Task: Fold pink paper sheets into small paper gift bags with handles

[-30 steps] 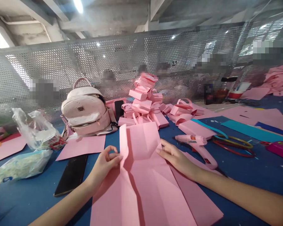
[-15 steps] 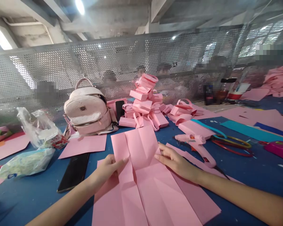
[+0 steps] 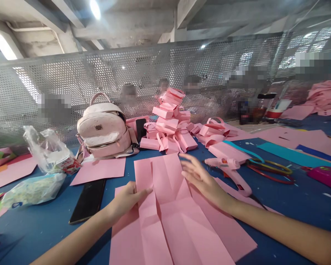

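Note:
A creased pink paper sheet (image 3: 179, 217) stands partly raised in front of me, over other pink sheets (image 3: 223, 224) on the blue table. My left hand (image 3: 131, 198) pinches its left edge, thumb on top and fingers behind. Beside the upper right edge is my right hand (image 3: 201, 178), fingers spread and apart, holding nothing. A pink glue gun (image 3: 231, 173) lies to the right of that hand. Beyond the sheet rises a pile of folded pink paper pieces with strap-like handles (image 3: 168, 123).
At the left are a pale backpack (image 3: 103, 129), a black phone (image 3: 88, 200) and plastic bags (image 3: 34, 189). Coloured rings (image 3: 270, 171), a blue strip (image 3: 298, 154) and a magenta tool (image 3: 325, 176) lie right. A perforated metal screen (image 3: 99, 77) stands behind.
My right hand has let go of the sheet's right edge, and its fingers have lifted and spread. My left hand still holds the left side.

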`<action>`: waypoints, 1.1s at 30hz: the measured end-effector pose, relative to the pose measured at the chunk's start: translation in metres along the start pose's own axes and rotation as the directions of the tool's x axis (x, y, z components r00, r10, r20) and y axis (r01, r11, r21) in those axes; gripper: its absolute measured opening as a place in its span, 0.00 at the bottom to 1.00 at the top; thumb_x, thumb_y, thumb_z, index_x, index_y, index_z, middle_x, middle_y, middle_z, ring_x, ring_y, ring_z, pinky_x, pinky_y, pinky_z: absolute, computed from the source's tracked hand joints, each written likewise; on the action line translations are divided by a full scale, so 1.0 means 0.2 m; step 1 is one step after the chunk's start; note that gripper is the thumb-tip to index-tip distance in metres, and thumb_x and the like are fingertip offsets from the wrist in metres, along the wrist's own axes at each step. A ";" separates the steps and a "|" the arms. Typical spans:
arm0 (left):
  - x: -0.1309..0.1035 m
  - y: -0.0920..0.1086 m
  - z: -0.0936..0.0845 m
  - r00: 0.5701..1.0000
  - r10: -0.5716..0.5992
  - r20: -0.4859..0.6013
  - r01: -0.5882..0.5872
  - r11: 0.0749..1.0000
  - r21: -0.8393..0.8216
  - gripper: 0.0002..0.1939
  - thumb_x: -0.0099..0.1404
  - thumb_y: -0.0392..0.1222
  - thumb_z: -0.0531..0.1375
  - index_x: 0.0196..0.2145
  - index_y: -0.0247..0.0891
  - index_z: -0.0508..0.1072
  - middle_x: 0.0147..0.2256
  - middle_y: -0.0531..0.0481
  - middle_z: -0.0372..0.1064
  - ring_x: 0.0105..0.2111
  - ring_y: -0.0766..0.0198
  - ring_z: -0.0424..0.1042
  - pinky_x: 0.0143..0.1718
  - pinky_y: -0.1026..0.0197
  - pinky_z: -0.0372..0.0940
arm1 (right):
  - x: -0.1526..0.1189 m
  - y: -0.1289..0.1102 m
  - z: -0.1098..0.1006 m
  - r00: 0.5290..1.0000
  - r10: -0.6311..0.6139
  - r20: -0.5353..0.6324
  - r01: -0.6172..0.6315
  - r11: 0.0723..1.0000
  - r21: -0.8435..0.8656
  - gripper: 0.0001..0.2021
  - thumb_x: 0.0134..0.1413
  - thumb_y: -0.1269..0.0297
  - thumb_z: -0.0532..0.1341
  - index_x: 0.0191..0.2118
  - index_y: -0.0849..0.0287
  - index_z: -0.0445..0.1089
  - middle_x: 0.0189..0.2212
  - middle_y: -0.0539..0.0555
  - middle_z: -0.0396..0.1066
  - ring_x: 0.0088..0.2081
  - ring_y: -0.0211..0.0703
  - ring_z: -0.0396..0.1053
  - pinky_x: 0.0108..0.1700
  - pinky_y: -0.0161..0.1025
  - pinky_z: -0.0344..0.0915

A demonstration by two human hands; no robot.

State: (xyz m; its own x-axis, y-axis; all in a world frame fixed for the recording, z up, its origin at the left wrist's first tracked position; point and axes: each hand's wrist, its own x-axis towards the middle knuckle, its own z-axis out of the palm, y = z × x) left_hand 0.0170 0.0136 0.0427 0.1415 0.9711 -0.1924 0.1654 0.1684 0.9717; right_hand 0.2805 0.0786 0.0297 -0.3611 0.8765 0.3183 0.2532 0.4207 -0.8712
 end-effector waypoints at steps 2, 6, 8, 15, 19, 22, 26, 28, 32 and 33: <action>0.00 0.00 0.00 1.000 0.010 0.012 -0.010 1.000 0.000 0.29 0.54 0.59 0.69 0.15 0.40 0.58 0.17 0.60 0.47 0.20 0.70 0.44 0.22 0.62 0.42 | 0.02 -0.05 -0.01 0.973 -0.212 -0.094 0.200 0.972 -0.123 0.27 0.67 0.57 0.56 0.68 0.45 0.48 0.67 0.57 0.54 0.65 0.51 0.56 0.62 0.52 0.58; -0.02 -0.01 0.01 0.999 0.015 0.044 -0.014 0.999 -0.037 0.23 0.56 0.57 0.69 0.20 0.38 0.66 0.18 0.60 0.53 0.20 0.70 0.47 0.21 0.64 0.43 | 0.03 -0.17 0.01 0.773 -0.587 0.242 0.628 0.651 -0.426 0.13 0.67 0.67 0.57 0.55 0.50 0.67 0.60 0.54 0.64 0.64 0.47 0.56 0.64 0.49 0.52; -0.02 -0.03 0.02 0.998 0.020 0.053 -0.016 0.997 -0.073 0.22 0.57 0.56 0.68 0.22 0.37 0.67 0.19 0.60 0.54 0.20 0.71 0.49 0.22 0.65 0.45 | 0.02 -0.21 0.06 0.602 -0.661 0.448 0.792 0.425 -0.438 0.09 0.66 0.69 0.57 0.49 0.55 0.70 0.52 0.53 0.72 0.57 0.45 0.63 0.61 0.46 0.56; -0.05 -0.03 0.07 0.979 0.035 0.199 0.026 0.954 -0.299 0.13 0.55 0.48 0.69 0.29 0.38 0.72 0.24 0.54 0.67 0.27 0.63 0.68 0.31 0.62 0.62 | 0.06 -0.20 0.24 0.449 -0.722 0.527 0.875 0.234 -0.424 0.09 0.64 0.75 0.55 0.38 0.57 0.72 0.40 0.51 0.76 0.44 0.42 0.66 0.49 0.42 0.62; -0.06 0.00 0.08 0.970 0.054 0.238 0.049 0.911 -0.410 0.11 0.52 0.40 0.67 0.35 0.40 0.74 0.31 0.51 0.72 0.35 0.57 0.73 0.39 0.59 0.64 | 0.10 -0.18 0.24 0.447 -0.730 0.517 0.886 0.282 -0.367 0.11 0.65 0.76 0.54 0.39 0.58 0.72 0.39 0.52 0.76 0.44 0.42 0.65 0.48 0.41 0.61; -0.06 -0.01 0.08 0.964 0.075 0.256 0.051 0.890 -0.454 0.16 0.48 0.34 0.65 0.38 0.41 0.74 0.33 0.51 0.73 0.37 0.57 0.74 0.40 0.59 0.64 | 0.10 -0.17 0.23 0.473 -0.698 0.538 0.876 0.305 -0.374 0.11 0.65 0.75 0.54 0.40 0.57 0.73 0.39 0.53 0.76 0.43 0.42 0.65 0.46 0.41 0.60; -0.05 -0.06 0.07 0.959 0.097 0.268 0.040 0.885 -0.465 0.19 0.47 0.30 0.63 0.39 0.41 0.74 0.32 0.52 0.71 0.35 0.58 0.74 0.36 0.61 0.63 | 0.09 -0.16 0.22 0.502 -0.664 0.554 0.862 0.331 -0.383 0.11 0.65 0.75 0.54 0.40 0.57 0.73 0.38 0.53 0.76 0.41 0.42 0.65 0.43 0.41 0.60; -0.04 -0.09 0.06 0.959 0.098 0.265 0.034 0.890 -0.454 0.20 0.48 0.30 0.63 0.40 0.41 0.73 0.29 0.53 0.70 0.31 0.59 0.73 0.33 0.61 0.63 | 0.09 -0.15 0.22 0.494 -0.670 0.554 0.867 0.338 -0.365 0.10 0.64 0.75 0.54 0.39 0.58 0.73 0.38 0.52 0.76 0.40 0.42 0.65 0.43 0.40 0.60; -0.03 -0.12 0.06 0.960 0.111 0.256 0.012 0.901 -0.433 0.22 0.49 0.30 0.62 0.43 0.40 0.73 0.28 0.54 0.69 0.30 0.60 0.72 0.33 0.62 0.63 | 0.06 -0.13 0.25 0.469 -0.679 0.565 0.883 0.346 -0.318 0.11 0.62 0.77 0.55 0.40 0.57 0.73 0.38 0.50 0.76 0.41 0.41 0.65 0.44 0.40 0.60; -0.04 -0.12 0.06 0.960 0.115 0.256 0.005 0.905 -0.426 0.22 0.49 0.29 0.62 0.44 0.39 0.73 0.29 0.53 0.69 0.31 0.60 0.72 0.33 0.62 0.63 | 0.06 -0.13 0.26 0.469 -0.672 0.574 0.883 0.350 -0.312 0.11 0.63 0.76 0.55 0.40 0.56 0.73 0.38 0.50 0.76 0.41 0.40 0.65 0.43 0.40 0.60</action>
State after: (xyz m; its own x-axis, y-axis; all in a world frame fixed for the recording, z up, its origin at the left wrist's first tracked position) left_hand 0.0246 0.0005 0.0188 0.4043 0.9082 -0.1077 -0.2657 0.2294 0.9364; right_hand 0.2235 0.0659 0.0358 -0.8543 -0.0058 0.5198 0.0497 0.9945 0.0927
